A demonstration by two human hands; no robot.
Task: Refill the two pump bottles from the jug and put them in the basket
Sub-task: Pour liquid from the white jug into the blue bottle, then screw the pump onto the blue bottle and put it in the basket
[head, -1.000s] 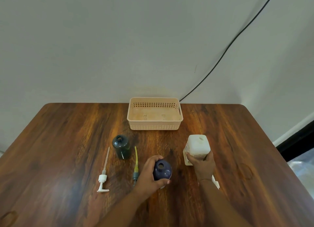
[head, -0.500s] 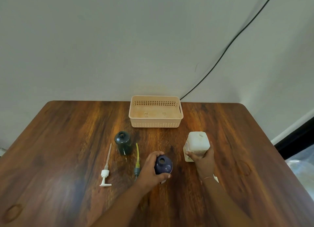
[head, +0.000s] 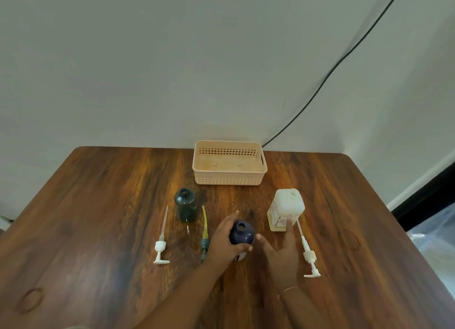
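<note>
A dark blue bottle (head: 242,232) stands uncapped at the table's middle, and my left hand (head: 225,240) is wrapped around its left side. My right hand (head: 283,251) hovers open between that bottle and the white jug (head: 286,206), fingers spread, holding nothing. The jug stands upright just beyond my fingertips. A dark green bottle (head: 185,204), also uncapped, stands to the left. A beige basket (head: 230,179) sits empty at the far edge.
Three removed pump heads lie on the wooden table (head: 98,218): a white pump (head: 161,245) at the left, a yellow-tubed pump (head: 204,232) beside my left hand, another white pump (head: 307,251) right of my right hand. A black cable (head: 332,72) runs down the wall.
My right hand has let go of the jug and drawn back toward the blue bottle. The jug now stands on its own. My left hand keeps its hold on the blue bottle.
</note>
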